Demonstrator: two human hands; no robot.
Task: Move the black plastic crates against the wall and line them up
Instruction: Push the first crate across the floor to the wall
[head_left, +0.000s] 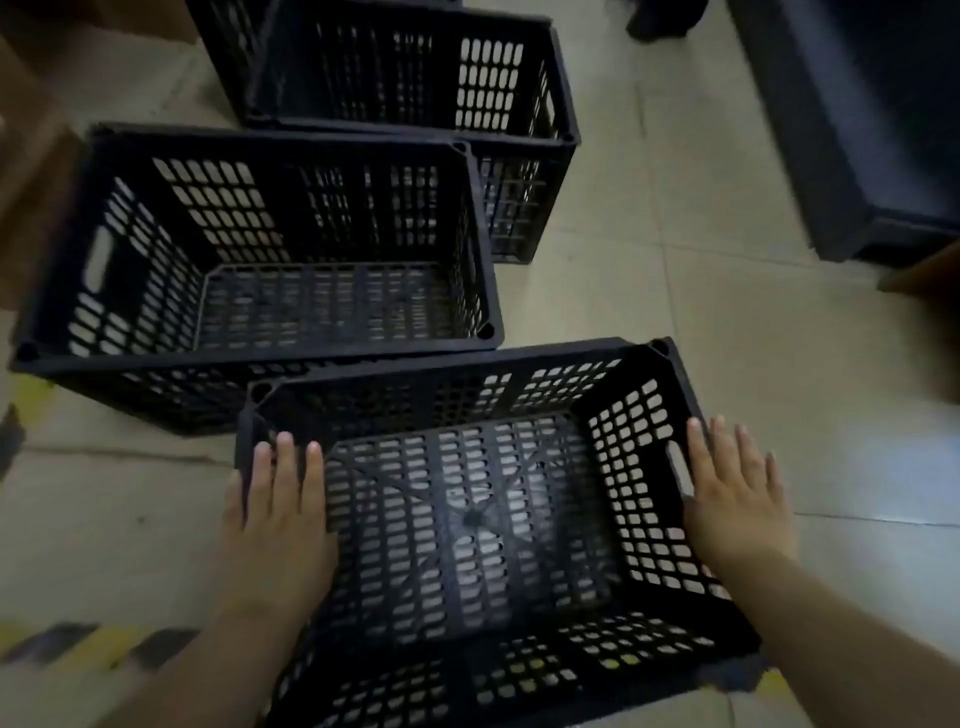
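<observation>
— Where is the nearest crate (441, 397) to be found?

— It is seen low in the view, set on the tiled floor (701, 338) and turned at a slant. Its far side lies just beside the front of the middle crate (260, 358); whether the two touch cannot be told.

— And the others?

— The middle crate is placed squarely behind it, a little to the left. A far crate (415, 78) is seen beyond that, shifted right. All three are shown empty.

— How are the hands held?

— The left hand (278, 519) is laid over the left rim of the nearest crate, its fingers (284, 452) kept straight and close together, with the thumb outside the wall. The right hand (737, 504) is laid flat on the right rim, beside the handle slot, its fingers (722, 441) straight and slightly spread. Nothing is pinched or gripped.

— What else is shown?

— A yellow and black striped line (93, 647) is marked on the floor at lower left, and a dark cabinet (857, 130) is seen at upper right.
</observation>
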